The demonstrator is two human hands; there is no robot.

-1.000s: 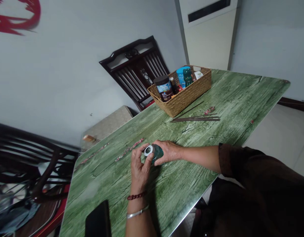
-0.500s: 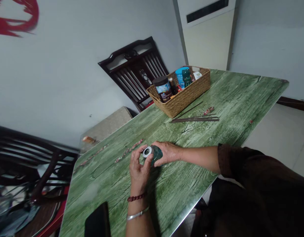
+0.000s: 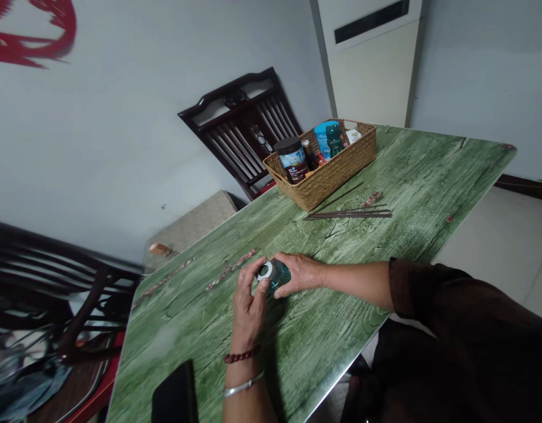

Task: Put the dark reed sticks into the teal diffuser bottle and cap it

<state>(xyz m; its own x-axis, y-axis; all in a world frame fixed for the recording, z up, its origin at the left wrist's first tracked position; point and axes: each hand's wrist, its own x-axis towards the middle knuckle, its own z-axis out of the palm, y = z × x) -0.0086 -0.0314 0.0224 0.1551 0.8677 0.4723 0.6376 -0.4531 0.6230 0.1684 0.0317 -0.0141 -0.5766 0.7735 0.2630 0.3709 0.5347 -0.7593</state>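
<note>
A small teal jar [image 3: 277,276] with a white ring at its mouth rests on the green wood-grain table [image 3: 385,170]. My right hand [image 3: 299,271] is wrapped round the jar's body from the right. My left hand [image 3: 248,299], with a bead bracelet and a metal bangle at the wrist, pinches the white ring end with thumb and fingers. Both hands touch the jar at the table's middle.
A wicker basket [image 3: 336,170] of jars and bottles stands at the far side, with thin dark sticks [image 3: 347,214] beside it. A black phone [image 3: 174,393] lies at the near edge. Dark wooden chairs [image 3: 242,129] stand behind and to the left.
My left fingers have closed further over the jar's white ring, covering more of it. The right hand keeps its hold.
</note>
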